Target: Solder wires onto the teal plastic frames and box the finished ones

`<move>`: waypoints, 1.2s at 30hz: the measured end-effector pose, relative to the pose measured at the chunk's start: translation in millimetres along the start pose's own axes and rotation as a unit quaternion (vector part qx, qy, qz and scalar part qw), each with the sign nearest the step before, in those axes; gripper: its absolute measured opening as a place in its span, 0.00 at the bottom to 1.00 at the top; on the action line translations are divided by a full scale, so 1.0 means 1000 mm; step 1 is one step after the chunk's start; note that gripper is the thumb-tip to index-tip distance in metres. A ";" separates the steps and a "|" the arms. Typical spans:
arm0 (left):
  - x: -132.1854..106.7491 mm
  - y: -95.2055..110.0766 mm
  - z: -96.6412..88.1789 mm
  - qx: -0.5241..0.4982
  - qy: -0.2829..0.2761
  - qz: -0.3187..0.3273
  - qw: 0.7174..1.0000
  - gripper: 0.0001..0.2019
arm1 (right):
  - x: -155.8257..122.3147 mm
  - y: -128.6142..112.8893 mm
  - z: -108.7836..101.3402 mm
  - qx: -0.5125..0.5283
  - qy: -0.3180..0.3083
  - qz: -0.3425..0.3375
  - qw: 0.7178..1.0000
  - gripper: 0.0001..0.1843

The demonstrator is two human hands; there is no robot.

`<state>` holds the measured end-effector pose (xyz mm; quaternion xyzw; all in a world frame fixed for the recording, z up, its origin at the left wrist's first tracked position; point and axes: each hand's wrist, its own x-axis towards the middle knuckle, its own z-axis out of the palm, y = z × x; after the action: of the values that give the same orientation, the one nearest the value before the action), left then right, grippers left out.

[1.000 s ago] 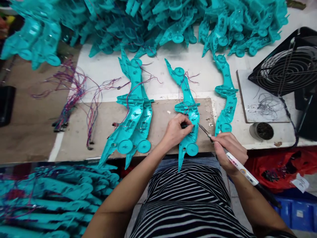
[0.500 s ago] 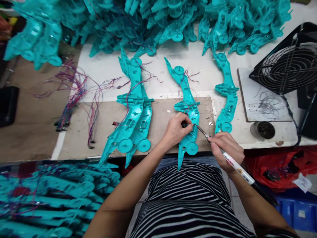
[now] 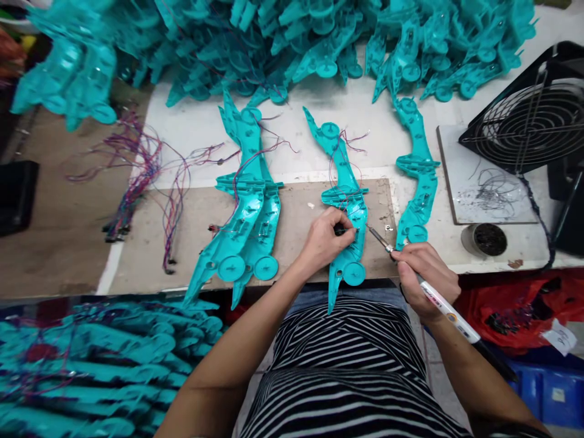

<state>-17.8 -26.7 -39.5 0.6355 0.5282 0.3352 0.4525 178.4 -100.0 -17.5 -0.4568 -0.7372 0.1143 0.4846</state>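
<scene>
A turquoise bow-shaped plastic shell (image 3: 345,176) lies in front of me with thin red and blue wires (image 3: 347,143) on it. My left hand (image 3: 326,238) is closed over the shell's lower half, thumb and fingers pinched around a small dark part (image 3: 340,229) mostly hidden by the fingers. My right hand (image 3: 426,277) grips a soldering iron (image 3: 449,311) with a white handle, like a pen. The iron's tip is just right of the shell's edge, apart from it. Two similar shells (image 3: 249,207) overlap to the left; another shell (image 3: 417,176) lies to the right.
A heap of turquoise shells (image 3: 283,42) fills the back. Bundled wires (image 3: 141,164) lie at left. At right are a black fan (image 3: 529,115), a board with wire scraps (image 3: 493,194) and a small round tin (image 3: 484,239). More shells (image 3: 91,365) are stacked below left.
My right hand has drawn the soldering iron back to the right, and its tip has left the shell. My left hand stays in place.
</scene>
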 end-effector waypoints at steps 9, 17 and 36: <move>0.000 0.000 0.002 0.000 0.006 -0.003 1.000 0.06 | 0.003 0.040 -0.002 -0.086 0.097 0.120 0.984 0.15; -0.001 -0.001 0.002 0.028 0.000 0.000 1.000 0.06 | 0.024 0.068 0.004 -0.167 0.042 0.110 0.979 0.19; -0.074 0.043 -0.050 0.232 -0.014 0.030 0.972 0.29 | 0.032 0.098 0.006 -0.173 0.012 0.083 0.981 0.24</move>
<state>-63.8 -89.4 22.3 0.7435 0.5660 0.2082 0.2892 225.2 -18.2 -61.0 -0.5951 -0.6991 0.0192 0.3960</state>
